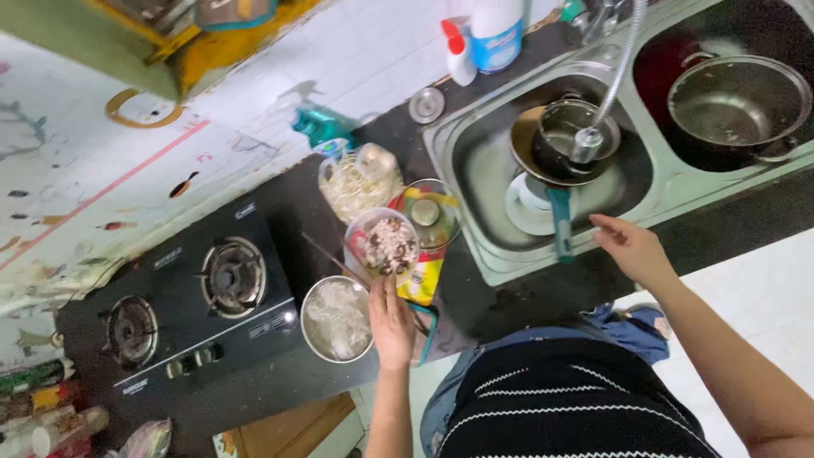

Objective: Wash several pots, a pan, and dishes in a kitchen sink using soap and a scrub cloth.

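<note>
My left hand (392, 324) rests on the dark counter beside a steel bowl (337, 320) of white noodles, its fingertips at a clear bowl (383, 243) of chopped brownish filling. It grips nothing that I can see. My right hand (632, 248) hovers with fingers apart at the front rim of the steel sink (500, 263), close to the teal handle (560, 225) of a dark frying pan (564, 144) that lies in the basin under the faucet hose (617, 72).
A two-burner gas stove (191, 297) sits at the left. A bag of bean sprouts (360, 180), a glass lid (428, 212) and a yellow packet (421, 278) crowd the counter. A steel pot (736, 106) fills the right basin. Cleaning bottles (483, 34) stand behind the sink.
</note>
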